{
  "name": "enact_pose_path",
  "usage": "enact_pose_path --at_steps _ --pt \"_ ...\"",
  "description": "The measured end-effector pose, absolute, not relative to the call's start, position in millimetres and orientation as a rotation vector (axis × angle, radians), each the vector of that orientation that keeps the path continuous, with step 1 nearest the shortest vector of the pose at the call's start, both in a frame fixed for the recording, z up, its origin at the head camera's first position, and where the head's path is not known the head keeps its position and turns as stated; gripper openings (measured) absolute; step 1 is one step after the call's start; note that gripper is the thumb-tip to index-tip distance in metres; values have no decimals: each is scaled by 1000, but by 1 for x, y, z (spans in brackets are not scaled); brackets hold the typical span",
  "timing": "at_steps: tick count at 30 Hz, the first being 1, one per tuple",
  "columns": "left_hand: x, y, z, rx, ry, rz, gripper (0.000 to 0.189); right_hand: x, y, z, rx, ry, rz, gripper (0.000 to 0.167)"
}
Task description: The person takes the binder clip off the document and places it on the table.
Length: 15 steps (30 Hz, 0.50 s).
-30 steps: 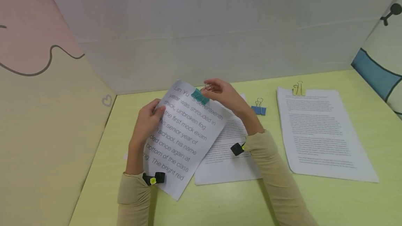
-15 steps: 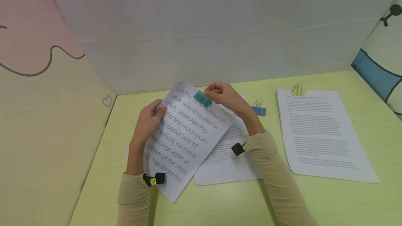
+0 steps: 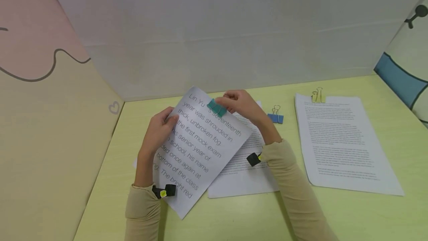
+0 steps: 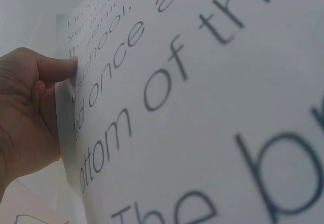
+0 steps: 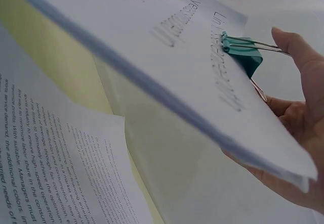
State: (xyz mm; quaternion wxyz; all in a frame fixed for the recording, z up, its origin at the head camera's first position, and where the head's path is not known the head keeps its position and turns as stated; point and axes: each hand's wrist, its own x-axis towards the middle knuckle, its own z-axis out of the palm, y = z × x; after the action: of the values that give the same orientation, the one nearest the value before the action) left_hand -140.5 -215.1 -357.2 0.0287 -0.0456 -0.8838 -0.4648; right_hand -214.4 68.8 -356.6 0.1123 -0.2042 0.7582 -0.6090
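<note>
Large-print sheets [image 3: 200,155]: held tilted above the yellow surface [image 3: 234,218], left edge gripped between thumb and fingers of the left hand [image 3: 159,129]. Teal binder clip [image 3: 216,108]: is fitted on their top edge, wire handles [image 5: 260,46] pinched between thumb and fingers of the right hand [image 3: 242,105]. Small-print pages [image 3: 244,181]: are partly covered. Blue binder clip [image 3: 275,118]: is placed beside these pages.

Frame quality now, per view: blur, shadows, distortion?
Head: soft light, faint shadows on the table, fine print on the right-hand stack unreadable; left wrist: perspective enlarges near text on the held sheets; right wrist: their print foreshortened into smears, teal clip fairly clear.
</note>
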Motion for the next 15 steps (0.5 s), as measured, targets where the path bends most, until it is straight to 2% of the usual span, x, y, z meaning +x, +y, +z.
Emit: enact_pose_path --at_steps 15 --pt "-138 -222 -356 -149 -2765 -1413 30 -214 70 -358 -524 2290 -2037 31"
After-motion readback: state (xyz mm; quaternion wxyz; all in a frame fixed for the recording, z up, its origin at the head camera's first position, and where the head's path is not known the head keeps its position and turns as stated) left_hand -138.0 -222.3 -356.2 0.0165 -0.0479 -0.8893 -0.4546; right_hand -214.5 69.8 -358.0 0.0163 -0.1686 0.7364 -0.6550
